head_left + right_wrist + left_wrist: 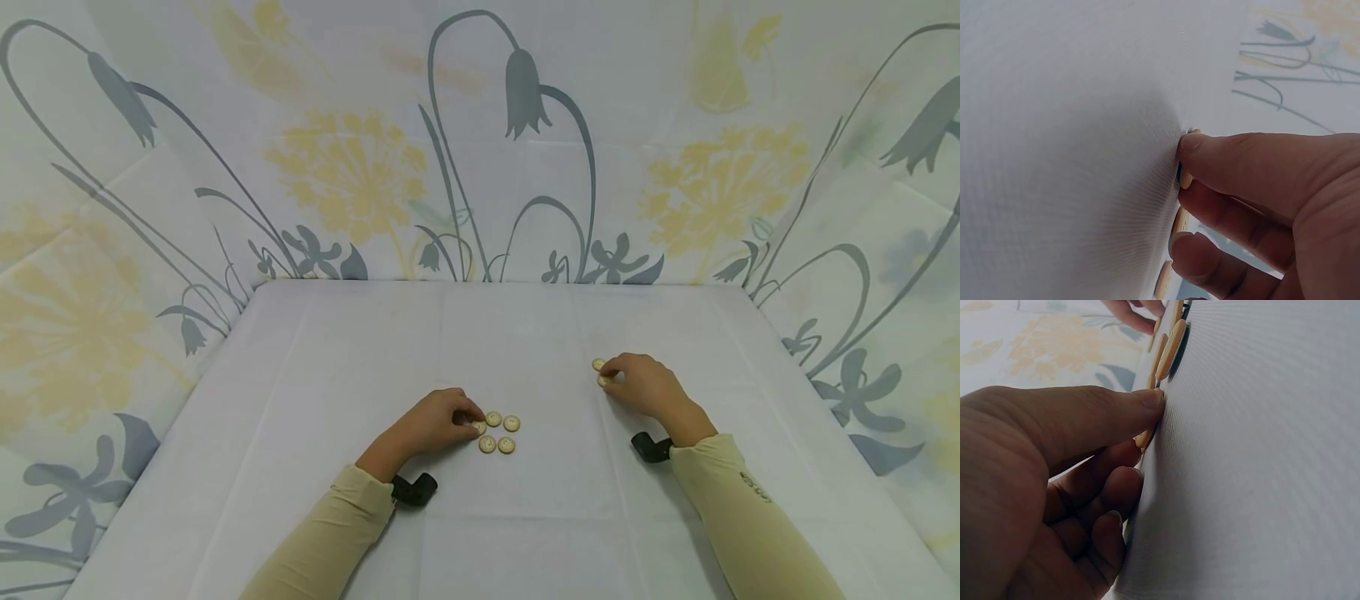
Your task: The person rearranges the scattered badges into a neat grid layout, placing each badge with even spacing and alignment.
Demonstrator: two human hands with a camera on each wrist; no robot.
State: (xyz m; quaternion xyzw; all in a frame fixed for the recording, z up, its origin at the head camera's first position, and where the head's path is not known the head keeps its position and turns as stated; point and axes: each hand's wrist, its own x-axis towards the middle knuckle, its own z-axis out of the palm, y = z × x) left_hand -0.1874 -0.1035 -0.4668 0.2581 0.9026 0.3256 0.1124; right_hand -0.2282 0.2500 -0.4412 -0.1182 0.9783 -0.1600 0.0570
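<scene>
On the white tabletop my left hand (438, 423) pinches a round, pale wooden button (480, 428) between thumb and fingers. That button (1142, 439) lies close against the cloth in the left wrist view, partly hidden by the thumb. Just to its right sit several like buttons (507, 445), grouped in a small ring. Farther right and back, my right hand (647, 385) holds another button (603, 381) by thumb and forefinger, its edge (1186, 178) showing below the thumb in the right wrist view. A separate button (598, 364) lies just beyond those fingertips.
White cloth (525, 533) with fold creases covers the table. Behind it and at both sides rises a fabric backdrop (480, 183) printed with grey and yellow flowers. Each wrist wears a black camera, one at the left wrist (415, 490) and one at the right wrist (651, 447).
</scene>
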